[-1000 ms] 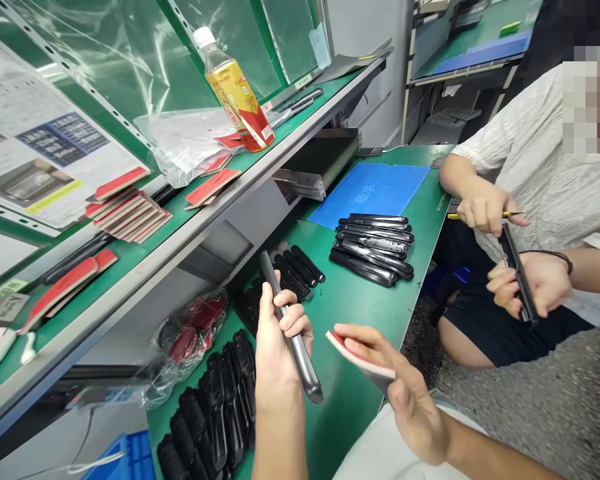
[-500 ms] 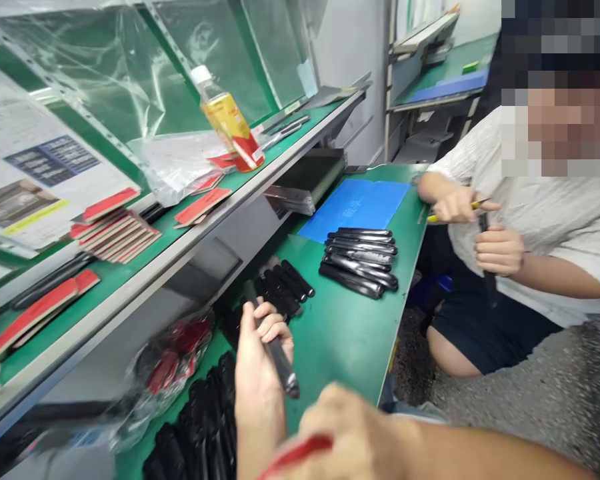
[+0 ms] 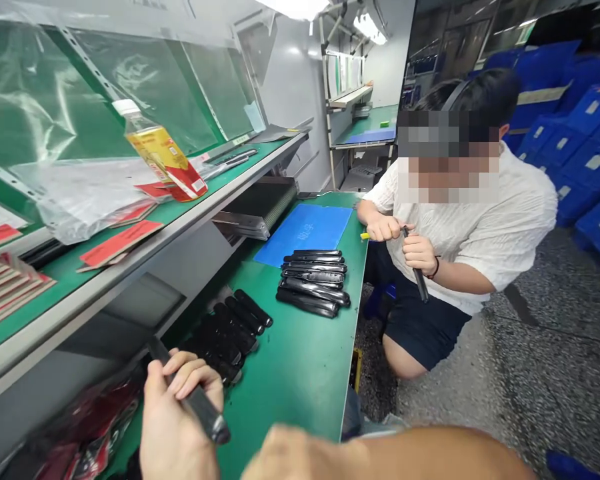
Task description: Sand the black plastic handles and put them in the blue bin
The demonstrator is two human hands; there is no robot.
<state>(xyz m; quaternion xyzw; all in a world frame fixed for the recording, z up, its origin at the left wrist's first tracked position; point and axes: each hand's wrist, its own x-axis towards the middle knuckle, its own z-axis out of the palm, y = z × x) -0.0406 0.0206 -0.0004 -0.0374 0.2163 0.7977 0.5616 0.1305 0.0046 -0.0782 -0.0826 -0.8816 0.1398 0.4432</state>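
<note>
My left hand (image 3: pixel 180 420) is closed round a long black handle-like piece (image 3: pixel 203 407), which slants down to the right and has a shiny end. At the bottom edge my right hand (image 3: pixel 300 453) is blurred and partly out of frame; its fingers are hidden. On the green bench (image 3: pixel 300 360), just beyond my left hand, lies a group of similar black pieces (image 3: pixel 247 313). Farther back a row of glossy black pieces (image 3: pixel 313 277) rests near a blue sheet (image 3: pixel 307 230).
A co-worker (image 3: pixel 460 220) sits at the right, gripping a black piece (image 3: pixel 420 280) and a yellow-ended tool (image 3: pixel 365 236). Above the bench runs a shelf with a drink bottle (image 3: pixel 165 157) and red-topped cards (image 3: pixel 120 243). A plastic bag with red items (image 3: pixel 80 427) lies lower left.
The view has swung right and up, so the things stand farther left. My left hand still grips the black piece. A blurred red thing by my right hand has gone from view.
</note>
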